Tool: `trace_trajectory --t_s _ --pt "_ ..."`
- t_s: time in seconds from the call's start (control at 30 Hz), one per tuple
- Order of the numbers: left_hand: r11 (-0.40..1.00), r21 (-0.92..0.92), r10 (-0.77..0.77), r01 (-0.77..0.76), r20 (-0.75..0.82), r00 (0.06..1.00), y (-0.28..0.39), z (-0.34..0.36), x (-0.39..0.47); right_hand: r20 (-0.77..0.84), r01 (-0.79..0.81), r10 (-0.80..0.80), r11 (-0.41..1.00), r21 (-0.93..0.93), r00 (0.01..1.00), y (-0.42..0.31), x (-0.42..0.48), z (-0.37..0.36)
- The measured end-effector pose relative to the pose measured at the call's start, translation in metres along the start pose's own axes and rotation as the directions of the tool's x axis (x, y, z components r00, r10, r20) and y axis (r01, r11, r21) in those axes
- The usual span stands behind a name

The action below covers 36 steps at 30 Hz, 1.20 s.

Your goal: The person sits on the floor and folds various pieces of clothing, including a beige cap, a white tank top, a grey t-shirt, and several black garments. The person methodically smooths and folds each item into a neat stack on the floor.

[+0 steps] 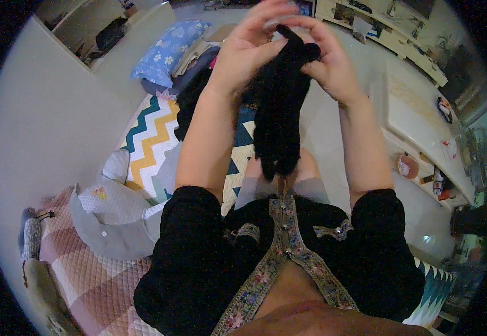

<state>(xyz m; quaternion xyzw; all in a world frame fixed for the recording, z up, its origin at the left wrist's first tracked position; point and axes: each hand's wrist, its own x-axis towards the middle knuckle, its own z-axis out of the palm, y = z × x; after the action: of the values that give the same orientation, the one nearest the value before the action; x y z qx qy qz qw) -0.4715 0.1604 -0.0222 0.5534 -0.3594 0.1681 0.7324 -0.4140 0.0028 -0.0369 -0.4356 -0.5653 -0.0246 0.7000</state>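
Note:
A dark black knitted or cloth item (279, 96) hangs between my hands above my lap. It is too dark to tell its exact kind, though its lower end splits into two rounded tips. My left hand (250, 48) grips its upper left edge, with the thumb pressed against the cloth and blurred fingers reaching past the top. On the other side, my right hand (327, 63) pinches the upper right part between thumb and fingers. A narrow strip and a rounded knob of the black cloth stick out at the top.
A blue floral pillow (172, 50) lies on stacked cloth at the far left. Beside me are a zigzag-patterned cover (153, 145), a grey cushion (115, 235) and a quilted checked cover (96, 290). A low white table (420, 113) with open shelves stands at right.

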Motion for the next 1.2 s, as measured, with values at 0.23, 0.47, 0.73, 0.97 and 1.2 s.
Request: trace_trajectory --t_s 0.23,0.47,0.73,0.97,1.2 --pt "0.697 0.707 -0.111 0.118 -0.055 0.992 0.014 0.007 -0.068 -0.073 -0.149 0.133 0.939 -0.311 0.988 0.007 -0.007 -0.042" --pt "0.217 0.884 -0.148 0.413 -0.388 0.91 -0.017 0.0 -0.095 -0.063 -0.211 0.204 0.881 -0.423 0.977 0.01 -0.018 -0.072" --pt "0.351 0.902 -0.105 0.253 -0.23 0.967 -0.038 -0.104 -0.046 -0.113 -0.49 0.568 0.573 -0.657 0.815 0.048 -0.024 -0.125" --pt "0.375 0.864 -0.112 0.337 -0.318 0.941 -0.033 -0.14 0.011 -0.139 -0.386 0.384 0.703 -0.597 0.913 0.078 0.007 -0.148" --pt "0.539 0.609 -0.322 0.582 -0.49 0.81 0.029 -0.062 0.001 -0.181 -0.279 0.249 0.946 -0.165 0.952 0.065 0.002 -0.114"
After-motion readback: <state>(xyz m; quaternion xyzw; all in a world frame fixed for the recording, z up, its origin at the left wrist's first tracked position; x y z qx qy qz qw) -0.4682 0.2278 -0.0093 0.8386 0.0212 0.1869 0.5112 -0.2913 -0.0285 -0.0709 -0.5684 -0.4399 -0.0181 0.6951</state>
